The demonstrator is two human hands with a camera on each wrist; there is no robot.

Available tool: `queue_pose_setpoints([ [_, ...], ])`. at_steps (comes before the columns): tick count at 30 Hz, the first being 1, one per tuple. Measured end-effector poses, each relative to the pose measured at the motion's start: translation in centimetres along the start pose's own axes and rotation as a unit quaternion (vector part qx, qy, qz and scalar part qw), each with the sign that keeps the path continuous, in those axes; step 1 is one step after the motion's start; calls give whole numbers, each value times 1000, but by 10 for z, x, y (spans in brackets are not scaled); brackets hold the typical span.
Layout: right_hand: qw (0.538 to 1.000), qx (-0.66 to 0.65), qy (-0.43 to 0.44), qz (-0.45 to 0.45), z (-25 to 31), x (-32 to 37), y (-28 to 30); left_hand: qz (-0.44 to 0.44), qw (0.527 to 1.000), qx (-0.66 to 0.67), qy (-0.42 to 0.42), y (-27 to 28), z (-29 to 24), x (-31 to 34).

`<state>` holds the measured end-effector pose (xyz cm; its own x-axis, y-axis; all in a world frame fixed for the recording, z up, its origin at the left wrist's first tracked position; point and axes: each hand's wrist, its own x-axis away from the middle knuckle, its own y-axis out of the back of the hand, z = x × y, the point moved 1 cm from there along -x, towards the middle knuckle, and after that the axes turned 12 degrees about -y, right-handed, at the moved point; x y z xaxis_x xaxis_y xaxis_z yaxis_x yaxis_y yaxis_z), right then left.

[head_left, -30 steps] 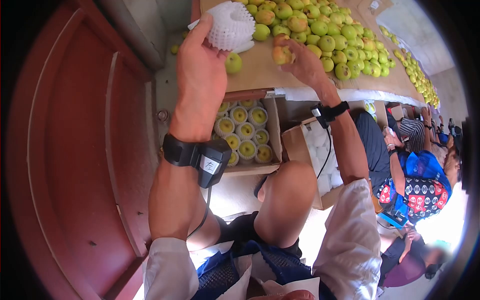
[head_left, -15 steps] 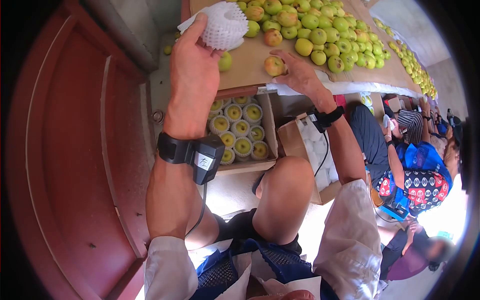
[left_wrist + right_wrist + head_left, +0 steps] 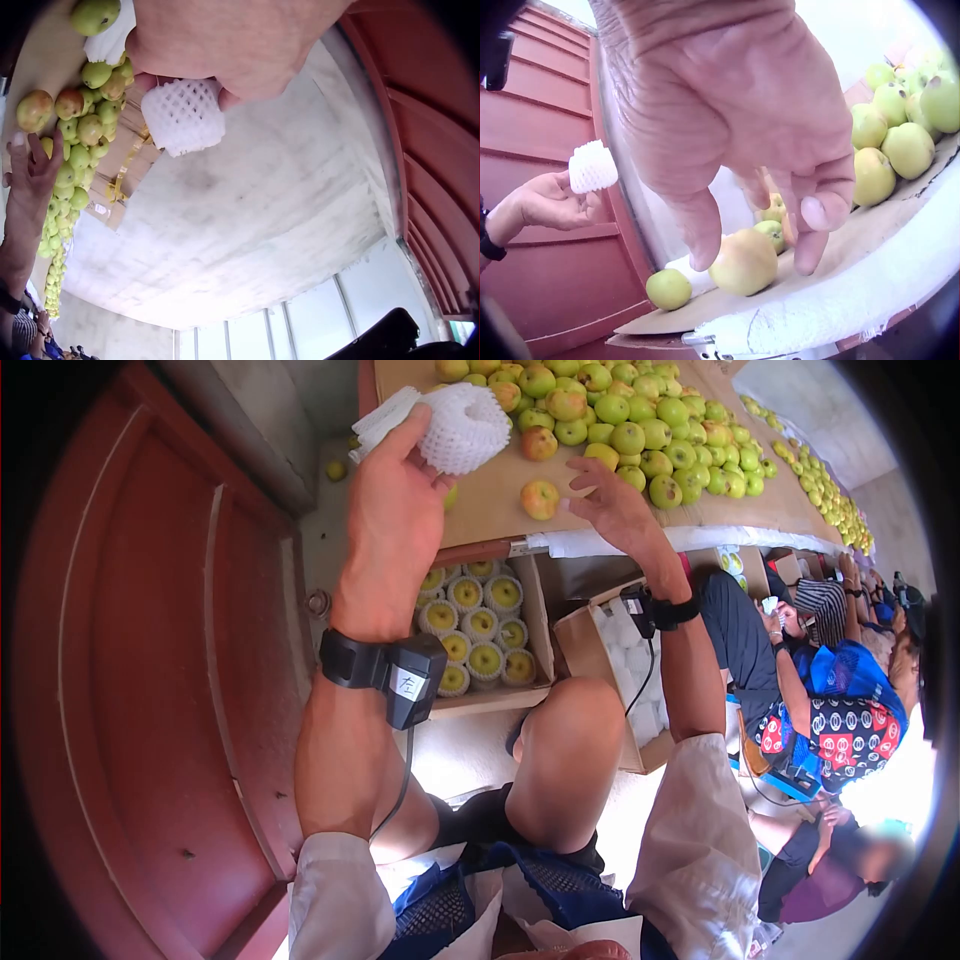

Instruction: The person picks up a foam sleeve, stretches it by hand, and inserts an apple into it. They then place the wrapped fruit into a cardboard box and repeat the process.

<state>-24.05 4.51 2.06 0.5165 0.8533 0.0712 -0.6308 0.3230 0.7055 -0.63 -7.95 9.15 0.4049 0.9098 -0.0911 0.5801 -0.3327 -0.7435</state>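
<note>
My left hand [image 3: 395, 535] pinches a white foam fruit net [image 3: 465, 430] between thumb and fingers, raised over the table's left end. In the left wrist view its mesh [image 3: 184, 116] bulges round. On the cardboard between my hands sits a yellow-red apple [image 3: 540, 500]. My right hand [image 3: 622, 510] is just right of that apple, fingers spread and holding nothing. The right wrist view shows thumb and fingers above and around the apple [image 3: 744, 262]. A green apple [image 3: 669, 289] lies further left, mostly hidden behind the left hand in the head view.
A heap of green and reddish apples [image 3: 655, 435] covers the back of the cardboard-topped table [image 3: 490, 510]. Below stand a box of netted apples [image 3: 545, 630] and a carton of white foam nets [image 3: 640, 660]. A red door [image 3: 150, 660] is at left; other people [image 3: 840, 700] sit at right.
My right hand has brought the yellow-red apple toward the table's front edge, let go of it and drawn slightly right. The left hand keeps its hold on the foam net.
</note>
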Motion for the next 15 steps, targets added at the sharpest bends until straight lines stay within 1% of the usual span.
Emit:
queue_pose_setpoints([
  [3,986,-154,51,-25,13,5,0,10,1000,-15,8,-2,2,0],
  [6,963,-255,80,-28,64,33,10,45,998,-38,7,-1,6,1],
  [9,953,-286,95,-27,106,56,19,91,993,-82,-4,-3,7,4],
  [11,954,-287,86,-33,110,54,17,113,988,-106,-17,-6,8,5],
  [12,954,-286,82,-36,110,52,17,110,987,-117,-27,-8,9,6],
  [15,967,-253,7,5,101,39,17,110,979,-161,-53,-12,12,9],
])
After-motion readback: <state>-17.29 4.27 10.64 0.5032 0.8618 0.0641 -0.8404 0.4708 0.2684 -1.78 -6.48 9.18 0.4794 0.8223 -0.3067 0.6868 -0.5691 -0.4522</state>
